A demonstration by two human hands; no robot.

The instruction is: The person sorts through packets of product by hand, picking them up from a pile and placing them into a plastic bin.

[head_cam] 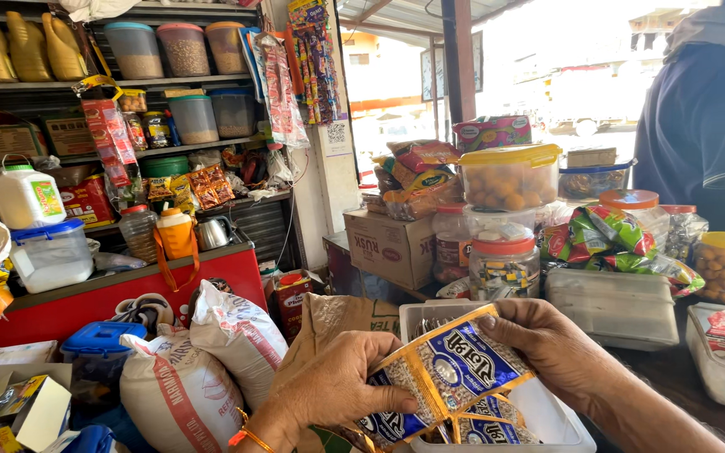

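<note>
A strip of blue-and-gold sachets [451, 377] sits near centre. A brown cardboard carton [392, 245] stands behind it, white sacks [203, 369] lie near left, and green snack packets [602, 239] lie far right on the desk [673, 369].

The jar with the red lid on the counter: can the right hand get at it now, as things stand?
Probably not at once. The right hand and the left hand both grip a strip of sachets. The jar with the red lid stands just beyond, with nothing between.

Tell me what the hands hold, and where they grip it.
Both hold a strip of small blue-and-gold foil sachets: left hand at its lower-left edge, right hand at its upper-right corner.
</note>
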